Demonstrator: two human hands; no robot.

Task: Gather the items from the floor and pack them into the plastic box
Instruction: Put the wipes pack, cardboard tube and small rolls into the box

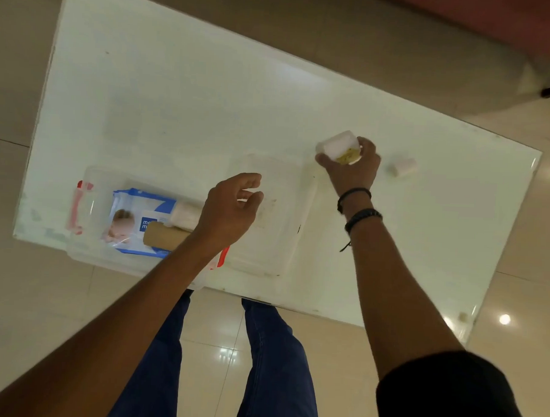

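A clear plastic box (90,181) with red latches stands at the near left edge of a white table (184,94). Inside it lie a blue-and-white wipes pack (135,208), a brown cardboard tube (163,236) and a pale roll (186,215). My left hand (229,211) hovers over the box's right end, fingers apart and empty. My right hand (352,169) is shut on a small white tub (341,146) with a yellowish label, just above the table. The box's clear lid (276,214) lies flat between the box and my right hand.
A small white block (403,167) lies on the table to the right of my right hand. A sofa (464,37) stands beyond the table's far edge. Glossy beige floor tiles (43,292) surround the table, and my legs (270,365) stand at its near edge.
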